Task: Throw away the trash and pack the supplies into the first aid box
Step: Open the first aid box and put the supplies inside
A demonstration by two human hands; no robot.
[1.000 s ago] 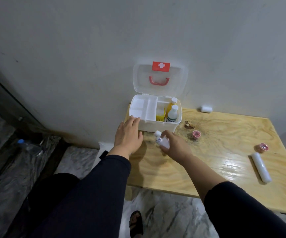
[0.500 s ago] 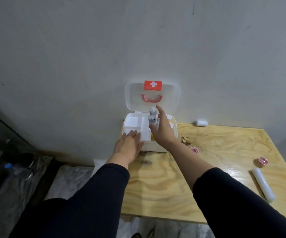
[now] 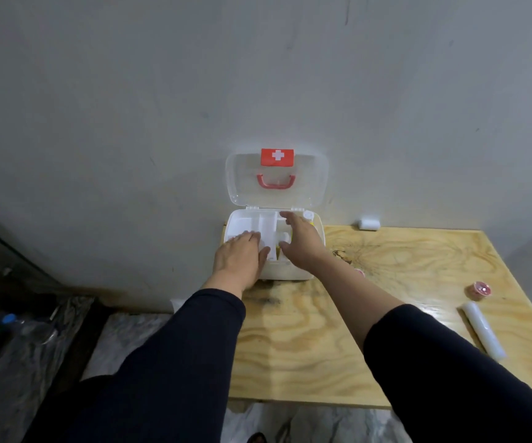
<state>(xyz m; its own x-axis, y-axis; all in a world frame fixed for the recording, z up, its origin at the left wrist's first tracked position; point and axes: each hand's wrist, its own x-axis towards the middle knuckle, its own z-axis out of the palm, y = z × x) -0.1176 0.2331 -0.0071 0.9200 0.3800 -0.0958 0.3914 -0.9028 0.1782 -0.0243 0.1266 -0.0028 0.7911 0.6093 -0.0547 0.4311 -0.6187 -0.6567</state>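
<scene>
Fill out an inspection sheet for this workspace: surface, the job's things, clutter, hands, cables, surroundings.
Surface: wooden table with dark stains near the box.
Job's things: first aid box open, lid upright against the wall; small white bottle inside; white tube lying at the right edge; small white roll by the wall.
Clutter: pink cup near the tube; another pink bit beside the right forearm.
Hands: left hand flat on the box's left side; right hand over the right compartment, fingers relaxed, holding nothing.
Cables: nothing seen.
Surroundings: grey wall; plastic bottle on the floor to the left.
</scene>
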